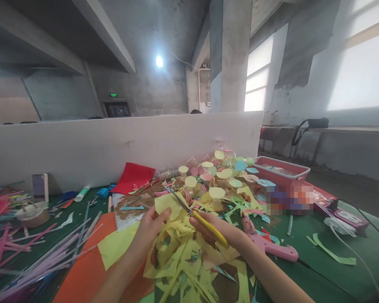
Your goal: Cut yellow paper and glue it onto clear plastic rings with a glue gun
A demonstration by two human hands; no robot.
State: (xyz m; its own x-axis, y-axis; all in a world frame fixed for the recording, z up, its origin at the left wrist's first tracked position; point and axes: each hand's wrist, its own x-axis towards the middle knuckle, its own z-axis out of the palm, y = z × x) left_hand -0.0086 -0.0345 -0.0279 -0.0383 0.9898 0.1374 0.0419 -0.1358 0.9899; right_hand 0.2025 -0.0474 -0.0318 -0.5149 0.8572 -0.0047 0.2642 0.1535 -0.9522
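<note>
Lower centre, we see the left hand (pixel 152 224) pinching 1 yellow sheet (pixel 168 206), presumably steadying it for scissors (pixel 205 221) gripped in the right hand (pixel 222 227); blade contact is unclear.

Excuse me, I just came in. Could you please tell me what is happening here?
A person is working with paper at a green table. The left hand holds a piece of yellow paper; the right hand holds yellow-handled scissors, blades along the paper's edge. Yellow scraps are heaped near the hands, and a pink glue gun lies to the right.
</note>
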